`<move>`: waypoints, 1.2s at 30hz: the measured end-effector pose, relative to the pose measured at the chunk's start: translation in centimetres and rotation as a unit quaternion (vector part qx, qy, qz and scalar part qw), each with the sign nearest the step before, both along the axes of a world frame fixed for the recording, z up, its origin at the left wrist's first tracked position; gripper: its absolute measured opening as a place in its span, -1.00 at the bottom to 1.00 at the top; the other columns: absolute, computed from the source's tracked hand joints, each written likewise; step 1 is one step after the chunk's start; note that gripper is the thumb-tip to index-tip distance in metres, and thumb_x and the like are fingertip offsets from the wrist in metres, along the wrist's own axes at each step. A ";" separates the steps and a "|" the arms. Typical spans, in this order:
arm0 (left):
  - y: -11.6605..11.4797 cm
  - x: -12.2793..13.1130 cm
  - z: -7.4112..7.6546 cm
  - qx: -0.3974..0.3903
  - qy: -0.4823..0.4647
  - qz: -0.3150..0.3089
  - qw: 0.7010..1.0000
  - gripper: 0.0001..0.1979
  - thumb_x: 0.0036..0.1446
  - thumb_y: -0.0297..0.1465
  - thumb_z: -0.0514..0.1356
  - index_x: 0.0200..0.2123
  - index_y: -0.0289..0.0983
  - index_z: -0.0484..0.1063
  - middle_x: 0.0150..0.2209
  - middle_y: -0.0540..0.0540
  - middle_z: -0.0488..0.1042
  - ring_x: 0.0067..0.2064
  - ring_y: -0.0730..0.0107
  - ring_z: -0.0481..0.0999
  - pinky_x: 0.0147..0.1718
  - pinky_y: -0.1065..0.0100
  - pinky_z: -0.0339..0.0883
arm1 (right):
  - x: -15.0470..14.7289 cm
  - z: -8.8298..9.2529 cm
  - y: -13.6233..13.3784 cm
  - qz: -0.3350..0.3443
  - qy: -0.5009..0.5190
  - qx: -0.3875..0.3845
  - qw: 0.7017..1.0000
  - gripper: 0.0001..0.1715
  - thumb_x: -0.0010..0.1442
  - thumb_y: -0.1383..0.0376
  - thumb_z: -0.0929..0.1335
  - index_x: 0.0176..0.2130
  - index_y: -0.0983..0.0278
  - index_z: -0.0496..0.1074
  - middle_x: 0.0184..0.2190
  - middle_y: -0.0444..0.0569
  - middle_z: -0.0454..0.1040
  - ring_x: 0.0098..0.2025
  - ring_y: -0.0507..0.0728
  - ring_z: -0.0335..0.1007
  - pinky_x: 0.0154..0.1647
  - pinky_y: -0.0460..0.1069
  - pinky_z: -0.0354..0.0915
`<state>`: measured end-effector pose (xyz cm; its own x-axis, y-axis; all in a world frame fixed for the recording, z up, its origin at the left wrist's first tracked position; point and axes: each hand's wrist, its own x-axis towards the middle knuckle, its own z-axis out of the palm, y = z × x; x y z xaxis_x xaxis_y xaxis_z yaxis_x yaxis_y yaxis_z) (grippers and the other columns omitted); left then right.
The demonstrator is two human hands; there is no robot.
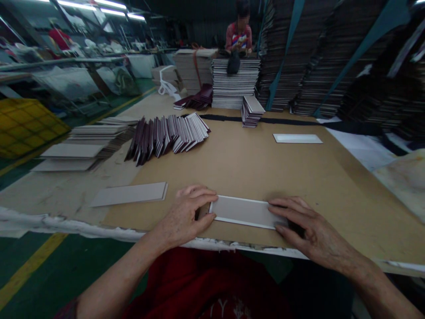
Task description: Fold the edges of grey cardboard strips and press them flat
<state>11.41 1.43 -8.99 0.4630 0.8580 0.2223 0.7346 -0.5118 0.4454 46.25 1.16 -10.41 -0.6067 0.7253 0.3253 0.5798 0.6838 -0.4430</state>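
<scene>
left hand [181,217], right hand [308,226]: spread on ends of white-edged board [245,212], grip unclear | fanned boards [168,137] upper left | stack [235,84] top centre

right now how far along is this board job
Done, it seems: the fanned row of maroon-edged boards. In hand: a white-framed grey board between the left hand and right hand. Apparently left: the stack of plain grey boards beside the row.

Grey board [244,212] partly under right hand [314,228]
</scene>
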 end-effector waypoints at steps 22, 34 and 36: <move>-0.7 2.4 2.6 0.116 0.251 -0.103 0.955 -0.66 0.39 -0.18 0.09 0.16 -0.10 0.37 -0.13 -0.12 0.47 -0.01 0.07 0.40 0.19 -0.26 -0.04 | -3.7 1.6 -2.0 -0.016 -0.199 0.100 0.975 -0.44 0.26 0.11 0.45 0.18 0.26 0.42 -0.12 0.13 0.44 -0.12 0.34 0.36 -0.14 0.28 0.44; -0.5 0.5 1.2 0.096 0.163 -0.094 0.977 -0.64 0.36 -0.13 0.16 0.13 -0.14 0.41 0.09 -0.13 0.50 0.16 0.05 0.38 0.25 -0.19 -0.14 | 4.1 0.9 -0.9 -0.038 -0.125 -0.007 0.991 -0.41 0.47 0.08 0.19 0.40 0.10 0.15 0.41 -0.01 0.14 0.43 0.27 -0.02 0.40 0.35 0.03; -0.5 0.5 1.2 0.097 0.159 -0.094 0.978 -0.63 0.35 -0.14 0.18 0.13 -0.14 0.41 0.09 -0.13 0.51 0.15 0.07 0.39 0.25 -0.17 -0.13 | 3.3 0.8 -1.0 -0.009 -0.146 -0.026 0.989 -0.30 0.44 0.00 0.24 0.43 0.12 0.07 0.43 0.01 0.07 0.44 0.28 -0.05 0.41 0.35 0.01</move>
<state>11.87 0.88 -7.80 0.6812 0.7067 0.1911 0.7044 -0.7038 0.0920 49.56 0.18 -9.62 -0.6568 0.7474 0.1002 0.6996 0.6536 -0.2889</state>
